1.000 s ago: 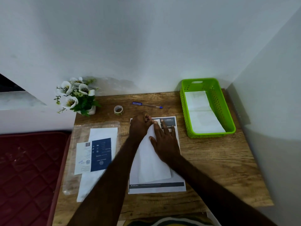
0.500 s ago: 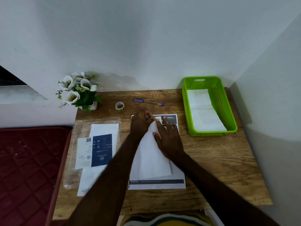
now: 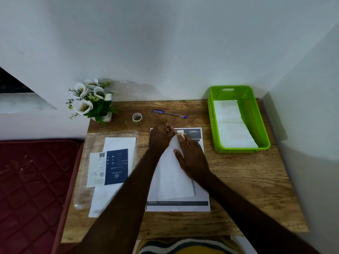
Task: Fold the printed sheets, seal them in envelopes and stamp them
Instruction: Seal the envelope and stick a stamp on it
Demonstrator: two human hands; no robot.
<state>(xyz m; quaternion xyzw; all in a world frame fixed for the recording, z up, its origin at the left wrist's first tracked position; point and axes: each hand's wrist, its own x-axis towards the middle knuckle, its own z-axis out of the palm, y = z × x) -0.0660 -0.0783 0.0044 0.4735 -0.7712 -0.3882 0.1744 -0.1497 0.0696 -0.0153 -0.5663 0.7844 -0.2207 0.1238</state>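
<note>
Both hands work at the far end of a white envelope (image 3: 172, 173) that lies on a printed sheet (image 3: 201, 206). Left hand (image 3: 160, 138) is curled, pinching a small pale sticker (image 3: 180, 133), probably the stamp. Right hand (image 3: 192, 158) lies flat, holding the envelope down. I judge this is the stamping step; next the sticker needs firm pressing.

Both forearms are bare right down to the hands, left (image 3: 160, 138) and right (image 3: 192, 158), with no sleeves, watch or rings showing. At six o'clock, a garment (image 3: 187, 246) shows wavy bands of yellow, white and dark blue-green.
</note>
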